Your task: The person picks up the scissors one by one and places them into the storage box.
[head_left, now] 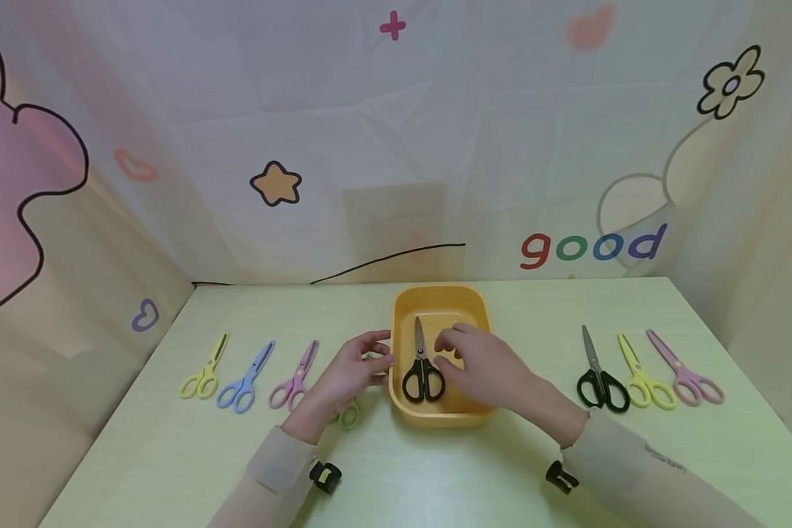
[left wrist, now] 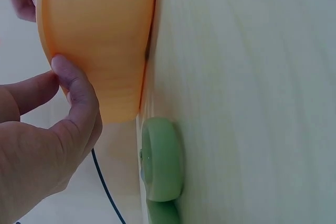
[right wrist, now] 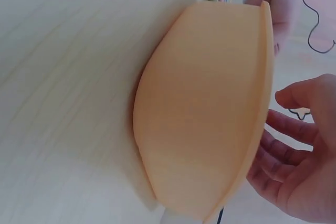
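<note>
black scissors (head_left: pixel 421 361) in yellow tray (head_left: pixel 449 299)

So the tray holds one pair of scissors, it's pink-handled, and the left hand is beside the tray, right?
Not quite: the scissors in the tray are black-handled, as the head view shows. The left hand is indeed beside the tray.

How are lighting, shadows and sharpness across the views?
Head view: light is even, with soft shadow in front of the yellow-orange rectangular plastic tray; left wrist view: sideways and duller, the pale wood-grain tabletop slightly soft, shadow beside the green plastic scissors handle; right wrist view: also sideways, soft shadow along the tray's base, no harsh glare.
</note>
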Demonstrator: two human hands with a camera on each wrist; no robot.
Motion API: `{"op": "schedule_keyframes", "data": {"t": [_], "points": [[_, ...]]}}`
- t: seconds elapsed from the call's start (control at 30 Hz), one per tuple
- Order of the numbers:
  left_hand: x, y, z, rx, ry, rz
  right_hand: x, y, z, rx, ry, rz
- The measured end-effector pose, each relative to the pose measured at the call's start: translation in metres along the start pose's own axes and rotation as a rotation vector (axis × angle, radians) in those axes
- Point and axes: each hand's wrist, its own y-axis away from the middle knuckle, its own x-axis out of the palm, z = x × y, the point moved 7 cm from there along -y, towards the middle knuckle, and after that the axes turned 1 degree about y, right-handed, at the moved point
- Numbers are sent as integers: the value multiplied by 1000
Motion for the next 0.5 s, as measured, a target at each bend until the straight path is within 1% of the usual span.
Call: {"op": "schedule_keyframes", "data": {"t": [0.1, 0.17, 0.3, 0.5], "points": [[0, 1, 0, 3, -1, 8, -12, 5, -6, -12, -8, -73], [0, 1, 0, 5, -3, 15, -19, 9, -11, -8, -21, -108], [0, 2, -2, 11, 4, 15, -28, 16, -24, 31, -47, -132], [1, 1, -1, 13, 13, 5, -35, 30, -47, 92, -56, -152]]}}
